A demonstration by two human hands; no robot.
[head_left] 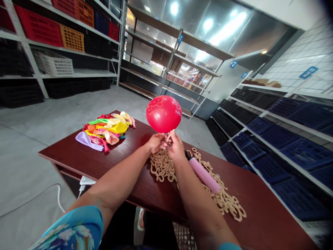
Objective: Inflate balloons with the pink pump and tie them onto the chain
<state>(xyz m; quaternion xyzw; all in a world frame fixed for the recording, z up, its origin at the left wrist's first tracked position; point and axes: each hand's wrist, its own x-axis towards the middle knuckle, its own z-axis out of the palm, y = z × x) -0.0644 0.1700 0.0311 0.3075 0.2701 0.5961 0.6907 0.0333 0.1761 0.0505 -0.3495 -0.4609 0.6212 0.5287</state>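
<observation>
An inflated red balloon [163, 114] with printed writing stands above the far edge of the table. My left hand [155, 142] is closed at its neck, just under the round body. My right hand [176, 146] meets it there, its fingers pinching a thin tan rubber band [169, 136] beside the neck. The fingers hide most of the neck. Beneath and beside my hands lies a heap of tan rubber bands [162, 168]. A pink hand pump [204, 174] with a black end rests among them, right of my right hand.
A pile of flat, coloured balloons [104, 130] lies at the left of the dark red table [127, 166]. A white device [87, 180] with a cable is at its near left edge. Shelves with crates [41, 27] stand left; blue crates [270, 166] line the right.
</observation>
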